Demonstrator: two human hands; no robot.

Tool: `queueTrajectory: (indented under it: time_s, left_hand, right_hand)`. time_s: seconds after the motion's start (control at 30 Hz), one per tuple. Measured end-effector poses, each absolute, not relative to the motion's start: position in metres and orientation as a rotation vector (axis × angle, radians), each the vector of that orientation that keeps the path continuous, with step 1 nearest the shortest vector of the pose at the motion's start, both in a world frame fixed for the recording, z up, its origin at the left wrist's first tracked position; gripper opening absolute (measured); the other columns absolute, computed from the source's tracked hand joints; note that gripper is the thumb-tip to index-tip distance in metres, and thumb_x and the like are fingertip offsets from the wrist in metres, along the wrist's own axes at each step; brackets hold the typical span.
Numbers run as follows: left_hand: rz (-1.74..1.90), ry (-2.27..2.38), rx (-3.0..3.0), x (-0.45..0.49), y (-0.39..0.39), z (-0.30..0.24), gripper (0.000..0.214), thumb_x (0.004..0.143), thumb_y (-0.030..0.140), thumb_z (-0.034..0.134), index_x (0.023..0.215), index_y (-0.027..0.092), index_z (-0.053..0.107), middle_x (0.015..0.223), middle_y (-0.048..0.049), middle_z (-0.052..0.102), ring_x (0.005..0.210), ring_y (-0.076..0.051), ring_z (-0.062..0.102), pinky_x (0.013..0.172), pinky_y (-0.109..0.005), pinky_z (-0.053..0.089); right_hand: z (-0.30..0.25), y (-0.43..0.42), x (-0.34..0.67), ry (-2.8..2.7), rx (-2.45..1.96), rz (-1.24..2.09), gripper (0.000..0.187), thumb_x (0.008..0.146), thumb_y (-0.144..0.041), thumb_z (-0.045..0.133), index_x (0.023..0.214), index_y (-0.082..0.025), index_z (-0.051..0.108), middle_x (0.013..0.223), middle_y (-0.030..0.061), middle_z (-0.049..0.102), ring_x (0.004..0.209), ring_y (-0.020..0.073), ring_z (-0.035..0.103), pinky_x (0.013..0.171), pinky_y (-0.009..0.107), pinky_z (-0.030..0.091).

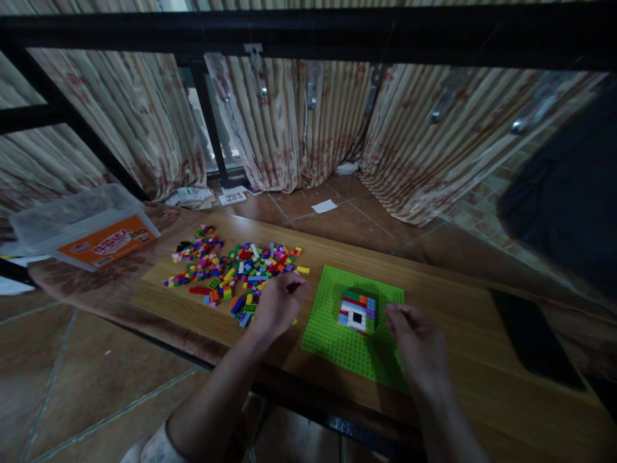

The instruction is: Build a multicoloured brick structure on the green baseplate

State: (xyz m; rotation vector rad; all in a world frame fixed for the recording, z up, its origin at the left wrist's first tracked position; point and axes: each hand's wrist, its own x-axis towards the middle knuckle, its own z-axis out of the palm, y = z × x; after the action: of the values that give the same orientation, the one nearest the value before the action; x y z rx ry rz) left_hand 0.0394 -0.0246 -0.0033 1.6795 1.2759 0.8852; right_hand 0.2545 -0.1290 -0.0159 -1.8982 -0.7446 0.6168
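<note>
Curls left grip [279,302] at near edge of loose bricks [231,267], spread ahead and left of it on counter [457,302]; cannot tell whether clenched on one. Rests right grip [417,341] half-curled on green plate [337,347], with build [357,310] standing on it just left of fingertips; cannot tell whether grasping anything.

The person's bare left hand [277,305] and bare right hand [419,344] are both uncovered, as are the wrists behind them. The left forearm [219,392] is bare along its whole visible length, up to a pale, whitish fabric sleeve [157,447] with a faint pinkish tinge and soft folds. Only its hem shows at the bottom edge. The right forearm [446,418] is bare down to the picture's lower edge. The dim light hides the fingernails.
</note>
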Motion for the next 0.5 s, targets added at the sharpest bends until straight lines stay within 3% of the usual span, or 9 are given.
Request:
queueTrajectory:
  time_s: [0.17, 0.37, 0.5]
  left_hand:
    - [0.784, 1.431, 1.863, 0.013, -0.012, 0.006, 0.021, 0.080, 0.023, 0.052, 0.075, 0.017, 0.071, 0.064, 0.0002, 0.066, 0.062, -0.013, 0.057, 0.058, -0.021, 0.040]
    - [0.603, 1.514, 1.949, -0.003, -0.009, 0.012, 0.023, 0.079, 0.018, 0.054, 0.089, 0.020, 0.074, 0.077, -0.0018, 0.073, 0.069, -0.015, 0.064, 0.064, -0.022, 0.046]
    - [0.547, 1.463, 2.066, -0.005, -0.010, 0.005, 0.026, 0.079, 0.012, 0.051, 0.088, 0.022, 0.074, 0.088, -0.0027, 0.075, 0.083, -0.018, 0.068, 0.076, -0.025, 0.049]
  right_hand:
    - [-0.009, -0.125, 0.248, -0.667, -1.881, 0.564, 0.034, 0.071, -0.049, 0.064, 0.080, -0.017, 0.068, 0.070, 0.0038, 0.066, 0.068, 0.0206, 0.062, 0.066, 0.033, 0.045]
    - [-0.008, -0.121, 0.243, -0.558, -1.837, 0.530, 0.030, 0.068, -0.045, 0.067, 0.080, -0.017, 0.067, 0.073, 0.0031, 0.067, 0.069, 0.0204, 0.062, 0.067, 0.033, 0.045]
    - [-0.004, -0.120, 0.239, -0.552, -1.827, 0.506, 0.028, 0.068, -0.043, 0.067, 0.078, -0.017, 0.067, 0.071, 0.0027, 0.066, 0.067, 0.0198, 0.061, 0.065, 0.032, 0.045]
